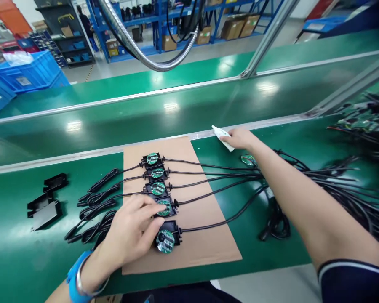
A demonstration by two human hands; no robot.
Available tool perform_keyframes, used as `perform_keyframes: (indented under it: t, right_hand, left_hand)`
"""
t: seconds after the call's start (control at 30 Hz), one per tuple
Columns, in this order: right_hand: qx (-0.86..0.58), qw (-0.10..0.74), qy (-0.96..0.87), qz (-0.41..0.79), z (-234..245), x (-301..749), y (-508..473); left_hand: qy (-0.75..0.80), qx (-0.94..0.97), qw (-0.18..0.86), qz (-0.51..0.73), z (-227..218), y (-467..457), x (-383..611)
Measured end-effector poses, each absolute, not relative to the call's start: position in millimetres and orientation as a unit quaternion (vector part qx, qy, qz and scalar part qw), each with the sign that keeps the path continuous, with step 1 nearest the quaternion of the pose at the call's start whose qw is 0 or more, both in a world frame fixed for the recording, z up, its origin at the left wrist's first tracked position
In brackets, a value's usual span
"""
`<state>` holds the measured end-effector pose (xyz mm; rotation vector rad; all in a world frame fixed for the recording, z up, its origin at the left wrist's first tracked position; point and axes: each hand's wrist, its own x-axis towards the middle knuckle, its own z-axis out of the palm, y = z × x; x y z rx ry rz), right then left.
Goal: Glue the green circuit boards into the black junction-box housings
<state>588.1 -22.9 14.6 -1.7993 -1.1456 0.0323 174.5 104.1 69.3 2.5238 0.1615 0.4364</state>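
Several black housings with round green circuit boards (pixel 158 188) lie in a column on a brown cardboard sheet (pixel 205 235), each trailing black cables. My left hand (pixel 131 229) rests on the sheet, fingers spread, its fingertips touching the fourth housing (pixel 165 207); the nearest housing (pixel 166 240) sits just below them. My right hand (pixel 240 139) reaches far across to the bench's back edge and closes on a small white tube (pixel 221 135). Another green board (pixel 248 160) lies beside my right wrist.
Black plastic covers (pixel 46 202) lie at the left on the green bench. A tangle of black cables (pixel 350 189) and a pile of green boards (pixel 363 120) fill the right. A conveyor belt (pixel 164 113) runs behind; a metal hose (pixel 151 61) hangs above.
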Motion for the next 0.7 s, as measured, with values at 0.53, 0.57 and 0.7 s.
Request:
perform_keyframes:
  t: [0.53,0.57,0.7]
  right_hand:
    - [-0.547,0.578,-0.517,0.315,30.3,341.9,-10.4]
    - [-0.547,0.584,-0.515,0.307,26.4,340.2,-10.3]
    - [-0.562,0.606,-0.486,0.285,19.4,334.9,-9.6]
  left_hand:
    - [0.220,0.719,0.638,0.166,38.6,77.1,213.3]
    - [0.216,0.728,0.630,0.165,37.8,77.4,211.2]
    - [0.208,0.764,0.578,0.196,34.7,78.7,206.4]
